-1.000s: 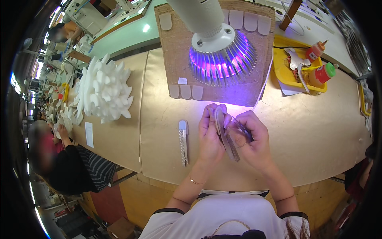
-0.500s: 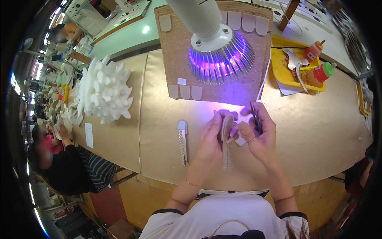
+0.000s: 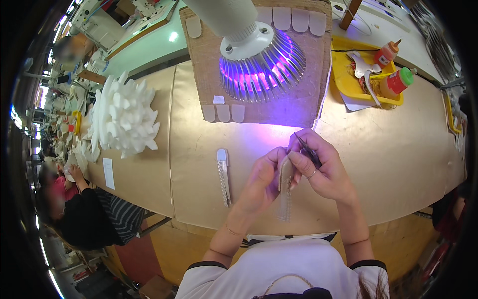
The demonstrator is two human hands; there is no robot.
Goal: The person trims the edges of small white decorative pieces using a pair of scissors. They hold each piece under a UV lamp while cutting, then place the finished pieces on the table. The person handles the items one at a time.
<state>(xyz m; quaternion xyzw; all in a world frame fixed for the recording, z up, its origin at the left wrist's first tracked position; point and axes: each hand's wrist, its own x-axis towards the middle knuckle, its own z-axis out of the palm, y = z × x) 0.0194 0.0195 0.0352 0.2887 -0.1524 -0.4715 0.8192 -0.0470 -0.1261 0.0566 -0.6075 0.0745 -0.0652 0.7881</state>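
Note:
My left hand (image 3: 261, 179) grips a strap piece (image 3: 286, 174) with a rounded, beige-grey top; its narrow, pale, translucent tail hangs down over the table's near part. Fingers of my right hand (image 3: 323, 167) meet the strap's rounded top, with the thumb pressed near its edge. Tucked in that same hand is a dark, slim pointed tool (image 3: 309, 150), its tip sticking up past the fingers; whether it is snips or tweezers I cannot tell. A similar strap (image 3: 223, 177) with a braided-looking edge lies on the table left of my hands.
Above my hands hangs a finned lamp (image 3: 261, 67) glowing violet, over a cardboard sheet (image 3: 209, 65) bearing several pale rounded pieces. A yellow tray (image 3: 348, 79) with bottles stands right. Left are a spiky white foam object (image 3: 124, 117), a paper slip (image 3: 108, 173) and a seated person (image 3: 94, 214).
My hands have drawn together at the strap's top; the right thumb now presses there. The dark tool has tilted, tip toward the left. The whole view has shifted slightly.

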